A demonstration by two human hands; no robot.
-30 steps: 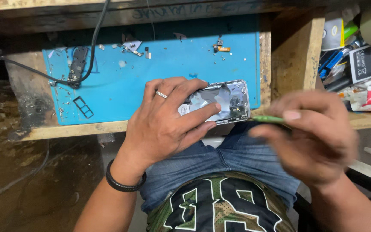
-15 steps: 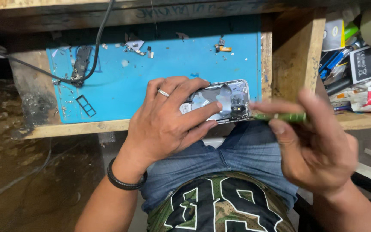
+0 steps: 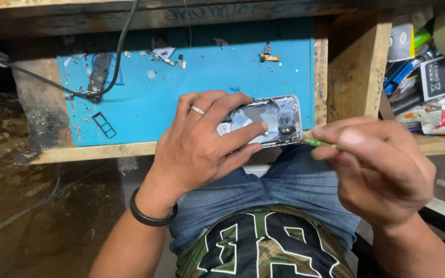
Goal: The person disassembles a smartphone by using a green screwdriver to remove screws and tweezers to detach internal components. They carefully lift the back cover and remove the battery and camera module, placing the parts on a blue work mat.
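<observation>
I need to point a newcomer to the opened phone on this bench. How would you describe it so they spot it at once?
Start at the blue work mat on the wooden bench. At its lower right corner, the left hand pins down the opened phone. It is the only large silver-framed slab with bare internals showing; the mat's other items are small loose parts, and the right hand brings a thin green tool to its edge.

Green tool (image 3: 316,142) mostly under fingers

Left hand (image 3: 202,149) on opened phone (image 3: 271,121)
</observation>
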